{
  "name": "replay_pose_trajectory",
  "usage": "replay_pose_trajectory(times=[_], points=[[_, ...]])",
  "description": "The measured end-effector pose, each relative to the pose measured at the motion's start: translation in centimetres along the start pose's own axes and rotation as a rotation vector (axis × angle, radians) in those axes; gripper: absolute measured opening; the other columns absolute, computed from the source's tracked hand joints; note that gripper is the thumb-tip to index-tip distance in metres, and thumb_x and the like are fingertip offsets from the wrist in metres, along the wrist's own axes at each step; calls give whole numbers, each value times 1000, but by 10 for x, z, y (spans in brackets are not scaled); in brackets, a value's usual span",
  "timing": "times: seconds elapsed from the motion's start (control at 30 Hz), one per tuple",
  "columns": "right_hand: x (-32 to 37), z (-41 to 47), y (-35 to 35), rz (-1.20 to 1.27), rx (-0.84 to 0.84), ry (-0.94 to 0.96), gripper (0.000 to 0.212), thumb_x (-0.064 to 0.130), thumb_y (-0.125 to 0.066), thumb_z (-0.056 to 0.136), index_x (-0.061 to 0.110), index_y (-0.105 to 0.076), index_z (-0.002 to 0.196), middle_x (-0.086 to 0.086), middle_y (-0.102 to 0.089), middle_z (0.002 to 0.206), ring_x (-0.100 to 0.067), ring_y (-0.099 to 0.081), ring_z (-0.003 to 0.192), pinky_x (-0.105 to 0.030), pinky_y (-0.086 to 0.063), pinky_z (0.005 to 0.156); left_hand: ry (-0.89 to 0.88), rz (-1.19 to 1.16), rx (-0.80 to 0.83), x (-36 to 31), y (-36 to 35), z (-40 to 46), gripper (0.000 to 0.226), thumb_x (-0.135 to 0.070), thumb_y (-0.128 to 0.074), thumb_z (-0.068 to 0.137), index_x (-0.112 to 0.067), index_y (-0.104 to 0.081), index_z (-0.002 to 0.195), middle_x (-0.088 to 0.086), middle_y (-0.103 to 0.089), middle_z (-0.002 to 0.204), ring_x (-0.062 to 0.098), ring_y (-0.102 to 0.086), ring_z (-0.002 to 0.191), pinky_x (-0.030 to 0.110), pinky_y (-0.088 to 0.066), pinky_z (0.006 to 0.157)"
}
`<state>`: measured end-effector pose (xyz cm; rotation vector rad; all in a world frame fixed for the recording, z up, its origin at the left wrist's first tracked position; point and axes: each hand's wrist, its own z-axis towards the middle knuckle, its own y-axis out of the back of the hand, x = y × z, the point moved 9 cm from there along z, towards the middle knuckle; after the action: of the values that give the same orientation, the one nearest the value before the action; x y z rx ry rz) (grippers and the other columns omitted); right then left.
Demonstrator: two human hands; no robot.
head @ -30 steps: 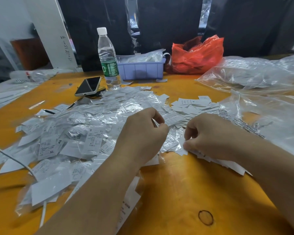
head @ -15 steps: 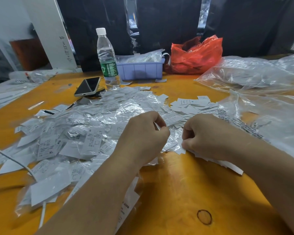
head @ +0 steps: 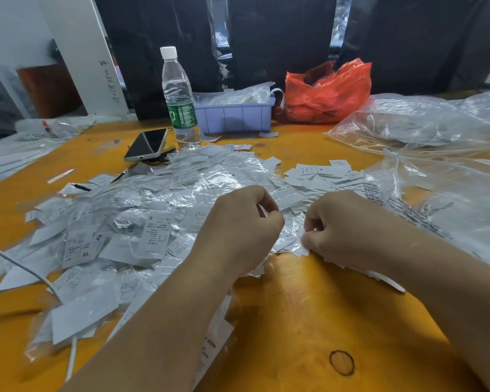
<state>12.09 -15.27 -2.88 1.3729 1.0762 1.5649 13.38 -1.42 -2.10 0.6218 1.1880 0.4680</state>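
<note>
The left hand [head: 238, 230] and the right hand [head: 343, 230] sit close together above the near part of the orange table [head: 309, 321], both with fingers curled. Between them lies a small crinkled clear plastic sleeve [head: 292, 229], and each hand pinches one side of it between thumb and forefinger (what is inside the sleeve cannot be made out). The sleeve lies at the near right edge of a wide heap of white printed paper labels [head: 153, 230], many of them in clear film, which covers the middle and left of the table. Behind the heap a dark smartphone [head: 147, 144] lies flat, just beside an upright clear water bottle with a green band and white cap [head: 178, 100]. To the right of the bottle stands a lilac plastic tray [head: 234, 116]; a red plastic bag [head: 328, 91] is beside the tray. Large clear plastic bags [head: 422, 123] spread over the right side of the table; a white cable [head: 20, 264] crosses the left edge of the heap.
</note>
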Motion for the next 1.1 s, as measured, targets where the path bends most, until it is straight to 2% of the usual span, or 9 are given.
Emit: replay_pose_trajectory(times=[0.27,0.33,0.43,0.53,0.63,0.7,0.87,1.03,1.1], points=[[3,1,2,48,-13,26,17,17,-61,87,19,-68,72,8,-60,61,-7,-57,52,-33,-54,57,7,3,-6,1,1,0,7,-28,-60,84,-31,-63,78,-10,-57,66,4,-51,57,22,-36,53],[-1,2,0,72,11,-1,9,28,-71,81,21,-68,77,7,-63,66,-11,-62,55,-35,-55,56,7,2,-3,1,1,0,8,-28,-60,84,-31,-63,78,-10,-57,65,4,-51,56,22,-36,53],[-9,3,-3,61,48,-57,30,45,-79,72,22,-68,87,5,-66,72,-9,-63,63,-31,-52,57,14,3,1,2,0,0,8,-29,-60,84,-31,-63,78,-10,-57,66,4,-51,56,21,-36,52],[-9,3,-3,60,35,-41,22,36,-76,79,18,-70,88,4,-67,63,-6,-62,54,-26,-48,52,15,0,7,2,0,0,8,-28,-60,84,-31,-63,78,-10,-57,64,4,-50,55,21,-36,52],[-5,2,-1,41,16,-7,14,33,-69,86,19,-70,89,6,-64,70,-10,-63,63,-30,-52,60,13,-11,13,1,0,0,8,-28,-60,85,-31,-63,78,-9,-57,63,4,-49,54,22,-37,52],[-2,1,1,56,1,5,9,29,-66,88,21,-70,85,9,-61,69,-8,-60,65,-28,-49,58,12,-13,14,1,0,0,8,-28,-60,85,-30,-63,78,-9,-57,63,4,-49,54,22,-37,53],[-2,1,2,117,1,-3,18,16,-60,87,21,-70,72,9,-62,58,-5,-59,51,-20,-44,48,13,-9,14,1,1,-1,8,-27,-60,85,-30,-64,78,-10,-56,62,4,-49,54,22,-35,52],[2,1,12,206,-63,35,20,15,-59,88,23,-71,74,8,-66,72,-7,-61,66,-20,-46,55,-4,-5,17,-1,1,-1,9,-26,-59,85,-28,-64,78,-10,-56,61,4,-49,56,22,-35,54],[4,0,19,251,-128,62,19,16,-60,89,24,-72,75,11,-65,72,-3,-59,65,-13,-42,51,-15,-9,26,-2,0,-1,9,-26,-59,86,-29,-64,79,-10,-55,61,4,-50,56,22,-36,54]])
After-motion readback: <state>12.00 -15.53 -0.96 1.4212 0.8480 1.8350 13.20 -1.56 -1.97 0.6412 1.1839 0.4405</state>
